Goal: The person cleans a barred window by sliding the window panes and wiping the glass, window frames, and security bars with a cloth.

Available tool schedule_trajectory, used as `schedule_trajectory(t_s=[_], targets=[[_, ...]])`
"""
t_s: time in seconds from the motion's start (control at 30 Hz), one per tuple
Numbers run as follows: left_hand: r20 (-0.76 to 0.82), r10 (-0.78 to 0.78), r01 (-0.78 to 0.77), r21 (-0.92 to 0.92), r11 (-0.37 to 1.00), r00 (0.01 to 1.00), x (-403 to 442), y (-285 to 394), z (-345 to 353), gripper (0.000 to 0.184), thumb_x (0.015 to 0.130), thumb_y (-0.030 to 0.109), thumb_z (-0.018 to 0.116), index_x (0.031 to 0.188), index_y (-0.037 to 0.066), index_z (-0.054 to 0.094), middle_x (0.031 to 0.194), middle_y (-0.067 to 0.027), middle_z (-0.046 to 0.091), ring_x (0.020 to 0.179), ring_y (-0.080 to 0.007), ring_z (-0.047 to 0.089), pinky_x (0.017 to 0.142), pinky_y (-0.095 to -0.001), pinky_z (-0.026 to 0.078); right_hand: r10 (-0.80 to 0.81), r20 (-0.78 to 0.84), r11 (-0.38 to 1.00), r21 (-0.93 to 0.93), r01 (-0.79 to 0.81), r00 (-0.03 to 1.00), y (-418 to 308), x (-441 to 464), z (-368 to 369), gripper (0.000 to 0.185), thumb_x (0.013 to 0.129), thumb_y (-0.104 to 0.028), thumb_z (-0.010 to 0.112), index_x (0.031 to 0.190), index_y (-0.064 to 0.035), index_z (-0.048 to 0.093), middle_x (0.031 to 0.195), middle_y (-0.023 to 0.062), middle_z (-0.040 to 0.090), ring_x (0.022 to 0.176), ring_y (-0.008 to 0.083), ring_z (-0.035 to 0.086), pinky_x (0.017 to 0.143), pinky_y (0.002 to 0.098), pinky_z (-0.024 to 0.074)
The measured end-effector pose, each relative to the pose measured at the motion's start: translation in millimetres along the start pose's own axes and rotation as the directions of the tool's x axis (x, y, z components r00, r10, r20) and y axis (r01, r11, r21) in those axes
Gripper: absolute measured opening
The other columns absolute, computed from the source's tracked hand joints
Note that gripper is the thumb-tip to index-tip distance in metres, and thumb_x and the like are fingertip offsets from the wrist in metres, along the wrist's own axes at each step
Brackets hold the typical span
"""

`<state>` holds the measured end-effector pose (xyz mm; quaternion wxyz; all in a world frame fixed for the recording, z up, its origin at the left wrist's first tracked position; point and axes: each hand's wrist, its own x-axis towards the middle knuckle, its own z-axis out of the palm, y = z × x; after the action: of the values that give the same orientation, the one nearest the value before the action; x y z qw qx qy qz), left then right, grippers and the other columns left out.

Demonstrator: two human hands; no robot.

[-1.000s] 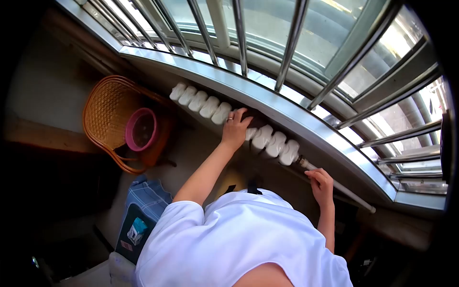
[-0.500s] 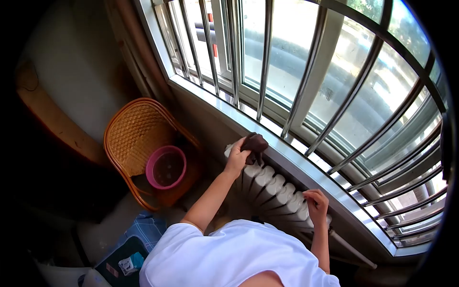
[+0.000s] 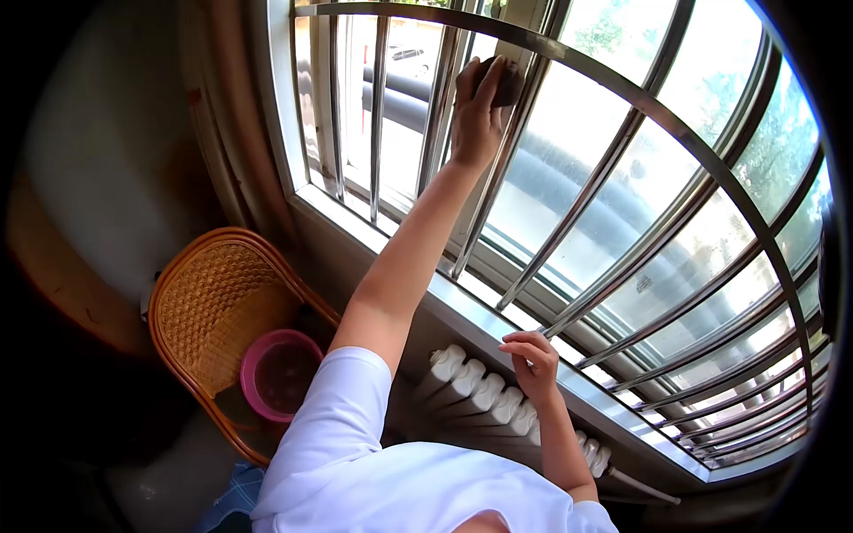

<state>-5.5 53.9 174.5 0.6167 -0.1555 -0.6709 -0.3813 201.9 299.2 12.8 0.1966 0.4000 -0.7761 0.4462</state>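
Note:
My left hand (image 3: 478,120) is raised at the window, its fingers wrapped around a dark brown cloth (image 3: 508,82). The cloth lies among the upright metal bars (image 3: 487,206), against or just in front of the pale window frame; exact contact is hard to see. Lower down, my right hand (image 3: 535,366) hovers by the window sill (image 3: 462,306), above the white radiator (image 3: 484,397). Its fingers are loosely bent and apart, and nothing shows in them.
A wicker chair (image 3: 213,315) stands to the left, holding a pink basin (image 3: 251,377) with dark water. A curved metal crossbar (image 3: 613,82) spans the bars. Curtains (image 3: 227,133) hang at the window's left side. Blue checked fabric (image 3: 233,497) lies below the chair.
My left hand has gone up from above the radiator to the window bars, carrying the cloth. My right hand has risen slightly toward the sill, its fingers loosening. The view has shifted.

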Motion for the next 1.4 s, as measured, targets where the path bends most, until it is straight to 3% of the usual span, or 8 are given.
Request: schedule_trajectory(t_s=[0.13,0.57,0.7,0.8,0.97,1.23,1.3,1.4], targets=[[0.296,0.08,-0.178,0.32,0.93,0.952,-5.2,-22.8,9.6,0.069,0.088,0.011,0.064,0.144,0.041,0.037,0.159,-0.0082,0.015,0.144,-0.0352,0.021,0.106,-0.0453,0.043,0.017,-0.015,0.998,-0.054,-0.018,1.0,6.7,8.3,-13.5,0.031,0.069,0.016,0.059,0.085,-0.007,0.072,0.088,0.0087,0.068,0.078,0.0218,0.066,0.064,0.0285,0.0507],[0.622,-0.398,0.09,0.466,0.88,0.675,-245.2,-55.9,-55.5,0.076,0.08,-0.007,0.055,0.144,0.03,0.041,0.158,-0.0149,0.011,0.14,-0.0341,0.033,0.094,-0.0354,0.054,0.075,-0.129,0.997,-0.018,-0.078,0.989,28.9,28.7,-40.7,0.02,0.074,0.015,0.062,0.08,-0.0031,0.07,0.086,0.0091,0.068,0.074,0.0159,0.064,0.062,0.024,0.0483],[0.609,-0.424,0.053,0.531,0.846,0.67,-270.0,-53.5,-62.5,0.061,0.083,-0.002,0.054,0.139,0.021,0.049,0.147,-0.0151,0.037,0.123,-0.0346,0.051,0.091,-0.0364,0.053,0.068,-0.134,0.997,-0.031,-0.073,0.989,14.1,47.0,-34.5,0.022,0.074,0.015,0.061,0.081,-0.0037,0.07,0.086,0.0087,0.069,0.074,0.0155,0.064,0.063,0.0242,0.0484],[0.621,-0.585,0.385,0.44,0.811,0.522,-233.6,-37.8,-62.0,0.046,0.082,-0.003,0.054,0.126,0.009,0.06,0.121,-0.0183,0.058,0.107,-0.0339,0.06,0.083,-0.0378,0.052,-0.033,-0.203,0.992,-0.123,0.008,0.979,0.6,63.9,-32.4,0.022,0.074,0.015,0.061,0.081,-0.0041,0.07,0.087,0.0089,0.069,0.075,0.0162,0.064,0.063,0.0248,0.0486],[0.071,-0.323,0.331,-0.191,0.924,0.944,-136.1,-15.7,-30.3,0.045,0.084,-0.008,0.054,0.129,0.0,0.055,0.113,-0.0191,0.06,0.103,-0.0374,0.061,0.091,-0.0413,0.049,-0.234,-0.438,0.941,-0.327,0.088,0.868,-11.2,99.2,-40.8,0.015,0.085,0.008,0.06,0.085,-0.0041,0.069,0.092,0.0091,0.067,0.083,0.0179,0.063,0.068,0.0266,0.0478],[0.158,0.251,-0.274,0.152,0.95,0.955,38.1,-27.4,25.8,0.072,0.082,0.009,0.066,0.147,0.012,0.034,0.153,-0.0201,0.02,0.137,-0.0433,0.027,0.113,-0.0498,0.028,-0.192,-0.588,0.839,-0.514,-0.18,0.786,36.4,147.6,-24.4,0.058,0.094,-0.025,0.057,0.143,-0.0026,0.036,0.142,0.0196,0.035,0.131,0.0322,0.039,0.108,0.0446,0.0314],[0.098,0.229,-0.239,0.105,0.965,0.969,85.1,-10.5,33.2,0.061,0.085,0.011,0.064,0.142,0.01,0.042,0.153,-0.0203,0.022,0.134,-0.0448,0.032,0.109,-0.0524,0.033,-0.033,-0.594,0.927,-0.319,-0.197,0.804,54.3,151.1,-17.7,0.059,0.101,-0.041,0.041,0.146,-0.0025,0.032,0.135,0.0172,0.046,0.131,0.0272,0.04,0.111,0.0444,0.026],[-0.121,0.357,-0.335,0.169,0.927,0.926,147.7,2.5,54.8,0.057,0.084,0.016,0.062,0.139,0.011,0.048,0.151,-0.02,0.028,0.131,-0.0436,0.036,0.108,-0.0517,0.035,0.029,-0.534,1.0,0.011,-0.027,0.845,73.6,152.1,4.9,0.055,0.104,-0.043,0.031,0.138,-0.0003,0.037,0.096,0.0138,0.062,0.092,0.0229,0.062,0.089,0.0367,0.0464]])
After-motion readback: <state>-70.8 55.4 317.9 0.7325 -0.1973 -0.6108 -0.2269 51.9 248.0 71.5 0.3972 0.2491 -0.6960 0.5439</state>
